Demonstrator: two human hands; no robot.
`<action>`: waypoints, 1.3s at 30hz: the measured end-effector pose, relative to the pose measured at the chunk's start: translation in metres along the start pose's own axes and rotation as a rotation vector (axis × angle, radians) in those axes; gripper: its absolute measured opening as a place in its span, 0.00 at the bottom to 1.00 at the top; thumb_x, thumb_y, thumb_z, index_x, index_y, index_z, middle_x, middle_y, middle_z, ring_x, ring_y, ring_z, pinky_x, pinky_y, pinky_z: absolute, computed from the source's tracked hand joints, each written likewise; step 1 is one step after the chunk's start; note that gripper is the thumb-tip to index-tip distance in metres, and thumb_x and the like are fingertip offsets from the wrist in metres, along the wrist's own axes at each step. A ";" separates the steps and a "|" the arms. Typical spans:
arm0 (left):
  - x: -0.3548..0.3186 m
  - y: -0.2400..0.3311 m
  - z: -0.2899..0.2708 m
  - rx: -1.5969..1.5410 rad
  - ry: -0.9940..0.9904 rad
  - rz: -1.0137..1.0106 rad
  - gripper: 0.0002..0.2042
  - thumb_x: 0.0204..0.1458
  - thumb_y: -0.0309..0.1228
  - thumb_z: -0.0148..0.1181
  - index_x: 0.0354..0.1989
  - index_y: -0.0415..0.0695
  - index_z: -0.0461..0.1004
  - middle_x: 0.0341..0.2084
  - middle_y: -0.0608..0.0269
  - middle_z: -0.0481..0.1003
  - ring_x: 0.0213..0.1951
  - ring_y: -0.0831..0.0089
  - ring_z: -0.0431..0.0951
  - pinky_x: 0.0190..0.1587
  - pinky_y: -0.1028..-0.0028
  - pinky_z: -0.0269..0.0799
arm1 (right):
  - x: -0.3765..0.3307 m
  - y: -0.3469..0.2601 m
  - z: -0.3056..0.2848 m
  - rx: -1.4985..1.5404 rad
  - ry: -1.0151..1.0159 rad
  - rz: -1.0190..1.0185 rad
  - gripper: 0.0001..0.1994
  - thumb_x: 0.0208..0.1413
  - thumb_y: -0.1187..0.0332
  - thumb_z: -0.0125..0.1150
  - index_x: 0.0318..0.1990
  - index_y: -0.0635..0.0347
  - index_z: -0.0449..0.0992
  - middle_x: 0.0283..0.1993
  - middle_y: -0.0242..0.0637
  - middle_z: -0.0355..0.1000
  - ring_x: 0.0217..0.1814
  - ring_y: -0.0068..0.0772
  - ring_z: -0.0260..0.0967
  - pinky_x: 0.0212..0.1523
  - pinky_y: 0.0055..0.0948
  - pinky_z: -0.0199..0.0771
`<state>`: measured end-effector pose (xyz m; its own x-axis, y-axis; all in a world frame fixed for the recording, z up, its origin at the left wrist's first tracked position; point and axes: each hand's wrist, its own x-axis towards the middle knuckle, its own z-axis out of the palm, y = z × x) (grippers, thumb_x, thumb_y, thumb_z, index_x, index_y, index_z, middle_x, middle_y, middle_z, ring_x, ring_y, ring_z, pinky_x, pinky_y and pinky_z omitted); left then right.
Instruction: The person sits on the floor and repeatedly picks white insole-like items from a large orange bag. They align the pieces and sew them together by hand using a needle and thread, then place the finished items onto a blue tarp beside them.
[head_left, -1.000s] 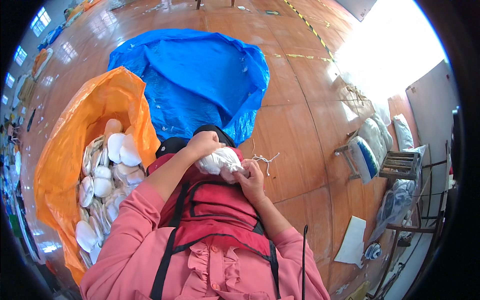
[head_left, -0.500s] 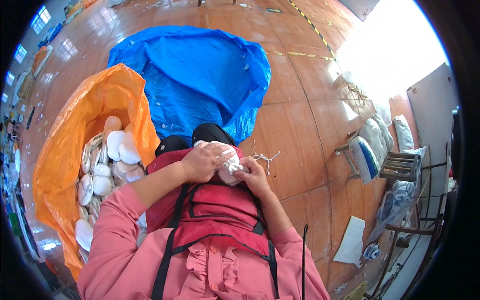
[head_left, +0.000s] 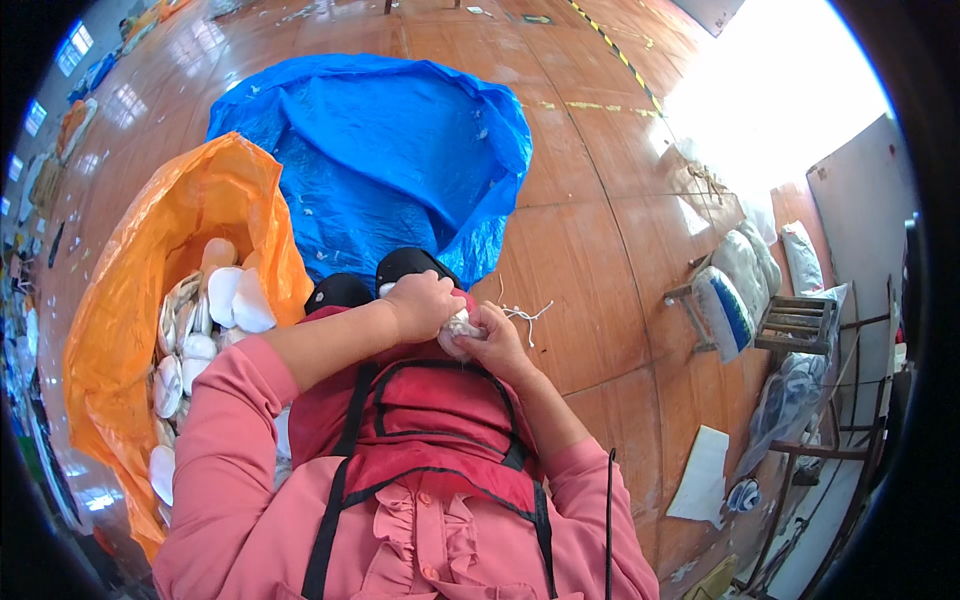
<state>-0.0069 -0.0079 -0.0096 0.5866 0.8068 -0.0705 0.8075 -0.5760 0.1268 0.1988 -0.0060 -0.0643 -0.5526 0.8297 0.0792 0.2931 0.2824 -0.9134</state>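
I see the small white cloth [head_left: 456, 333] on the lap, at the far edge of the red apron [head_left: 440, 408], with the fingers of the right hand [head_left: 502, 345] pinching it. The left hand [head_left: 420, 304] curls beside it, but I can't tell if its fingers grip. Past the knees, big blue plastic [head_left: 375, 150] touches an orange bag [head_left: 112, 335] of white round pads [head_left: 252, 302].

Honestly, I can't read any words or numbers around me. Closest thing to signs: black-and-yellow striped tape [head_left: 617, 54] along the floor [head_left: 565, 255], plus a small dark floor marker [head_left: 537, 18] too tiny to make out.
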 end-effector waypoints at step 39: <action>-0.024 0.031 0.012 -1.374 0.303 -0.527 0.08 0.45 0.22 0.69 0.30 0.44 0.74 0.29 0.71 0.74 0.32 0.81 0.72 0.35 0.77 0.69 | -0.010 -0.033 -0.030 0.560 -0.172 0.135 0.12 0.50 0.65 0.66 0.35 0.56 0.69 0.39 0.24 0.64 0.41 0.17 0.61 0.43 0.20 0.63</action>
<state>0.0046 -0.0464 -0.0161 0.0818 0.9715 -0.2224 0.1297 0.2109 0.9689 0.2183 -0.0094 -0.0225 -0.6709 0.7378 -0.0747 -0.0608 -0.1552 -0.9860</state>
